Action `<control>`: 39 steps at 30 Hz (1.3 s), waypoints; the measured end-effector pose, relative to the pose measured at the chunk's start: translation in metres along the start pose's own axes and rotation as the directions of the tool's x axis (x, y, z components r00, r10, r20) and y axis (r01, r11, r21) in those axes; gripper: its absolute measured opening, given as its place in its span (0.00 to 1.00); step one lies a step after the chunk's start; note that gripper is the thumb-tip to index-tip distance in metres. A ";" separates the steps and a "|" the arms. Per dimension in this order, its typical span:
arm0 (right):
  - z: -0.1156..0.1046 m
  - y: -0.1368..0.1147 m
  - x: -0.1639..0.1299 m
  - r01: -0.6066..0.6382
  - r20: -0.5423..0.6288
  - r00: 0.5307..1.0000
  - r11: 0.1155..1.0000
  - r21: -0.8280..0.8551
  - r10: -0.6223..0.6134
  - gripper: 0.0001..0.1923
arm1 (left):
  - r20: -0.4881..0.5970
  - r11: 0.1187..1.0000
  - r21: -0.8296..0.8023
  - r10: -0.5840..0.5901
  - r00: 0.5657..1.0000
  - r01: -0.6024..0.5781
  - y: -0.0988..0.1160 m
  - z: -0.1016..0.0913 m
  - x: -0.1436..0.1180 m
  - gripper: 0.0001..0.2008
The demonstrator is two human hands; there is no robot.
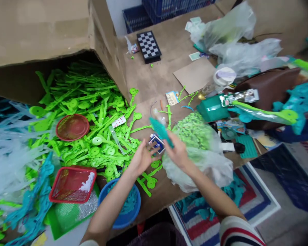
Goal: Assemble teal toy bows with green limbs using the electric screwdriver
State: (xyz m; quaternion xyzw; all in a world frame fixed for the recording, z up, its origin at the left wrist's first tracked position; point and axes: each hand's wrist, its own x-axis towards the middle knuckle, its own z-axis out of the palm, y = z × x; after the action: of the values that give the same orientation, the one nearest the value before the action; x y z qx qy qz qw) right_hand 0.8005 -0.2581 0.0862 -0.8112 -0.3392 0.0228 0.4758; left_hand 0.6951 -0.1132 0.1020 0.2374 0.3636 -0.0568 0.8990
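Note:
My right hand (178, 152) grips a flat teal plastic piece (159, 129), blurred, so its exact kind does not show. Beside it, my left hand (141, 159) is open, palm turned inward and fingers spread. A dark blue card box (157, 143) with a white border lies just behind the left fingertips; whether they touch it I cannot tell. Right of my hands sits a clear plastic bag (195, 131) full of small light-green pieces. Bright green plastic strips with round ends (102, 136) are heaped to the left, and a blue basin (132, 201) of teal pieces stands below my left forearm.
A large cardboard box (105, 44) spills the green strips at left. Red baskets (72, 127) and a green tray (63, 218) sit there too. A checkered board (149, 46) lies at the back. Plastic bags (246, 54), a teal container (212, 107) and a brown bag (269, 85) crowd the right.

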 end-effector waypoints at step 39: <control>-0.205 0.168 -0.138 -0.730 -0.876 0.287 0.680 0.062 0.388 0.26 | -0.097 0.897 0.442 0.058 0.994 -0.009 -0.072 -0.009 -0.037 0.31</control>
State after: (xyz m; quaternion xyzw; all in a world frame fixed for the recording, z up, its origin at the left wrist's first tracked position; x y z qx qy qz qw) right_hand 0.8567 -0.5460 0.0264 -0.8517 0.2481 -0.2604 0.3810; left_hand 0.6430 -0.1756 0.0936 0.4437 0.3852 -0.1093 0.8018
